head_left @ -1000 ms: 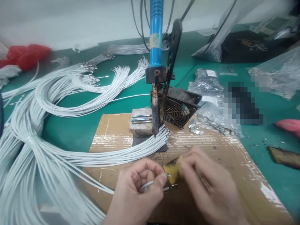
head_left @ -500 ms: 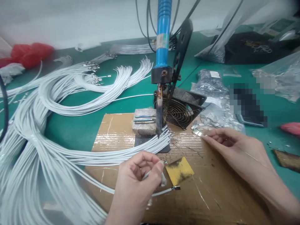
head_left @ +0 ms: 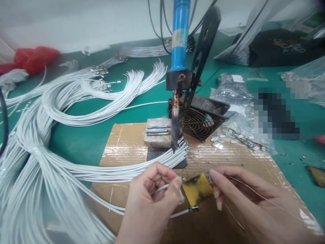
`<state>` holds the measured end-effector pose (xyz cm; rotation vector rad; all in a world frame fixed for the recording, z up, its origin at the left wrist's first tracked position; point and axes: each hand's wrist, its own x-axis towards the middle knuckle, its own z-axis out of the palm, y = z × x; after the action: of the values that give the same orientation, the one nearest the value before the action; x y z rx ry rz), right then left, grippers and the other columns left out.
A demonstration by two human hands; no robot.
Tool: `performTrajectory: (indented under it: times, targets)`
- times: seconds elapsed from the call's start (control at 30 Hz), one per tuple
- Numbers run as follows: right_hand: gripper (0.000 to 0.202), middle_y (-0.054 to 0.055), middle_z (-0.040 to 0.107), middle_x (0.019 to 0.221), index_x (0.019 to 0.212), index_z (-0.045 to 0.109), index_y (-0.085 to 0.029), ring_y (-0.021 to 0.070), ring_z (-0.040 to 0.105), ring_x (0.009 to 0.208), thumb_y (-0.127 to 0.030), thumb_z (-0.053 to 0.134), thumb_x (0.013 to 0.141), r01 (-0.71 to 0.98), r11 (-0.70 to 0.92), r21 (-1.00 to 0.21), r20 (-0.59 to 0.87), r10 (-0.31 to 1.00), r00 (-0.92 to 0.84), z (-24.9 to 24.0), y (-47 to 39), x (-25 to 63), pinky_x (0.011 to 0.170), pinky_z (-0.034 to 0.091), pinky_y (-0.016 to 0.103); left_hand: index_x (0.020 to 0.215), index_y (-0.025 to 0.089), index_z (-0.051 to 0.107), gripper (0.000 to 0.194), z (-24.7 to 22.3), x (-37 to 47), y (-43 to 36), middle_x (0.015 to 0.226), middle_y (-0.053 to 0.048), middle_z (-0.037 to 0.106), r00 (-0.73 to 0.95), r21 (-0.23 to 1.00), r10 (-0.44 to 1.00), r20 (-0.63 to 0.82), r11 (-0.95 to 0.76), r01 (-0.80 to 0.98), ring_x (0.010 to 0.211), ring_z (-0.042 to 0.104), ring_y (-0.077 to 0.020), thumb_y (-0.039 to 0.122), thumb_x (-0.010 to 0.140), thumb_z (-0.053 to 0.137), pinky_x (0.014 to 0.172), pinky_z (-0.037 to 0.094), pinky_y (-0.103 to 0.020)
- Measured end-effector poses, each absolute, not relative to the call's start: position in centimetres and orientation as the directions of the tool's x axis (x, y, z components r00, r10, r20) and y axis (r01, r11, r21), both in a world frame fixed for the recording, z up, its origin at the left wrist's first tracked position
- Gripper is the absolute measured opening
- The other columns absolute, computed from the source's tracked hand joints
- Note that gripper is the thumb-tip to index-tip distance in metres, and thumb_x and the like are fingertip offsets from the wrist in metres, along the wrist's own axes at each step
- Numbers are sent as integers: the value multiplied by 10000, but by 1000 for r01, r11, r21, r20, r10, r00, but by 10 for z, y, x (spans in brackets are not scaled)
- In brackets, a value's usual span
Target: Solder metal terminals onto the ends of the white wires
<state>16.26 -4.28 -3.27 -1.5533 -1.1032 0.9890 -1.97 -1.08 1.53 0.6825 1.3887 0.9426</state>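
My left hand (head_left: 154, 196) is closed, pinching a white cable (head_left: 162, 187) whose stripped tip pokes out past the thumb. Some whitish material shows under those fingertips; I cannot make out what it is. My right hand (head_left: 243, 196) pinches a small metal connector (head_left: 209, 177) between thumb and forefinger, and a thin wire (head_left: 256, 193), like solder, runs through the same hand. Between the hands lies a yellow sponge (head_left: 196, 188) with black stains. Below it rests another white cable ending in a metal connector (head_left: 194, 209). The blue soldering iron (head_left: 179, 44) is clamped upright, tip down, above a cable bundle.
Cardboard (head_left: 122, 142) covers the work area. A block (head_left: 157, 134) with metal rods and a black fan (head_left: 200, 118) stand behind the iron tip. Loose metal connectors (head_left: 243, 135) spill from a plastic bag at right. White cable bundles (head_left: 33, 135) fill the left.
My right hand has come left and nearer from the pile of connectors, with one connector now in its fingertips. The left hand has barely moved. The view has shifted slightly.
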Motion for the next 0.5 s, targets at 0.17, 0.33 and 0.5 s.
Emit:
performTrajectory:
  times: [0.17, 0.33, 0.5]
  targets:
    - [83, -18, 725, 596, 868, 839, -294, 152, 715, 500, -299, 873, 792, 0, -180, -984, -178, 973, 150, -23, -41, 144, 456, 569, 128, 607, 166, 669, 158, 20, -17, -13, 584, 29, 655, -80, 857, 855, -512, 502, -122, 539, 528, -72, 146, 648, 820, 515, 436, -127]
    - [77, -19, 673, 538, 779, 840, -276, 147, 676, 459, -332, 891, 768, -87, -213, -973, -227, 953, 203, -18, -38, 132, 419, 549, 141, 603, 164, 686, 150, 20, -21, -13, 683, -21, 741, -37, 873, 875, -483, 478, -92, 609, 598, -101, 130, 668, 818, 541, 466, -140]
    - [160, -5, 644, 529, 736, 825, -247, 136, 607, 411, -394, 862, 789, -4, -208, -978, -204, 954, 218, -17, -35, 124, 336, 459, 156, 599, 170, 677, 168, 20, -22, -14, 692, -26, 734, -21, 886, 888, -460, 458, -70, 625, 606, -120, 126, 672, 821, 549, 480, -164]
